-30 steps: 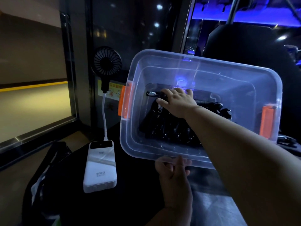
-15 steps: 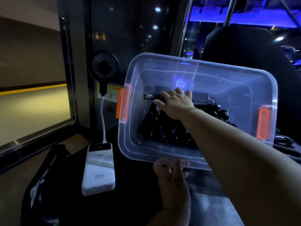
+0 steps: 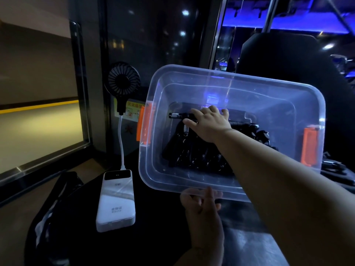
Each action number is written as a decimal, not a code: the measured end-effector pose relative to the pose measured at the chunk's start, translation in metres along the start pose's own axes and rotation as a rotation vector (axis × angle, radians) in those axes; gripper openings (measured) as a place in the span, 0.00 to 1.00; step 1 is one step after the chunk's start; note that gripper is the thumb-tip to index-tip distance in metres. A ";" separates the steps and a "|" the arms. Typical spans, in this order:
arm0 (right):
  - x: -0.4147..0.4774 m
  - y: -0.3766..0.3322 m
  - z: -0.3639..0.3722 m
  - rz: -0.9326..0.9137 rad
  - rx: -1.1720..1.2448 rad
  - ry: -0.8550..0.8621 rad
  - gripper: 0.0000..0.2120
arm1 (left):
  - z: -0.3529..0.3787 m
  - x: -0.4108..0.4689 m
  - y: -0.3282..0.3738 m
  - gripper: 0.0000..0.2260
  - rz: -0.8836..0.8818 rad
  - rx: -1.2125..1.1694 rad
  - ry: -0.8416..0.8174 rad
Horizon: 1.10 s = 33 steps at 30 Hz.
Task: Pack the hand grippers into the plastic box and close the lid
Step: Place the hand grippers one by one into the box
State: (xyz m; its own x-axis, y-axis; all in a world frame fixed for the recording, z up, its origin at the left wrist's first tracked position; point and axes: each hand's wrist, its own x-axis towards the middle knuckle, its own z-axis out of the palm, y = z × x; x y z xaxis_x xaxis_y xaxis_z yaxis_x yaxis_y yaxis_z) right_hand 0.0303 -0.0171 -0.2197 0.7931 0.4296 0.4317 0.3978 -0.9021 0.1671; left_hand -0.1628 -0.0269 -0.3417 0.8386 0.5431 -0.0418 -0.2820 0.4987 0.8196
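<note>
Fingers [image 3: 206,111] of the right hand [image 3: 210,124] curl over one black hand gripper [image 3: 179,115] atop the hand grippers [image 3: 194,152] heaped inside the plastic box [image 3: 249,96], which is tilted, lidless. Left hand [image 3: 201,203] clasps its near rim. Beside it on the bench [image 3: 92,246]: white power bank [image 3: 116,202], small fan [image 3: 123,81]

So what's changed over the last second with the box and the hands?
Very little. The plastic box sits slightly lower and further left in view, tilted as before, though the head camera may have shifted. The right hand stays inside on a black hand gripper atop the pile. The left hand keeps hold of the near rim. No lid in view; the power bank and fan haven't moved.
</note>
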 end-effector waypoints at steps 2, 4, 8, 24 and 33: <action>-0.001 0.002 0.001 0.005 0.014 0.010 0.33 | 0.000 0.001 -0.001 0.06 0.001 0.001 0.004; -0.004 0.003 0.000 0.010 0.034 0.028 0.33 | 0.000 0.001 -0.001 0.05 0.004 0.006 0.008; -0.009 0.007 -0.004 0.010 0.049 0.049 0.32 | 0.000 0.001 0.001 0.05 0.007 0.022 0.017; 0.003 -0.014 -0.014 -0.071 0.079 -0.046 0.28 | 0.002 -0.002 0.002 0.05 -0.014 0.036 0.028; 0.015 -0.023 -0.014 0.047 0.173 -0.146 0.28 | 0.001 -0.002 0.004 0.05 -0.037 0.008 0.009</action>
State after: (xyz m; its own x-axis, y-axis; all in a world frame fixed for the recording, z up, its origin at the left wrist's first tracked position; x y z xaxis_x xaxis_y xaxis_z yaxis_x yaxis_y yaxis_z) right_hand 0.0266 0.0100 -0.2051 0.8660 0.3997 0.3004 0.4219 -0.9066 -0.0102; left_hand -0.1650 -0.0269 -0.3379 0.8440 0.5307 -0.0776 -0.2472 0.5133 0.8218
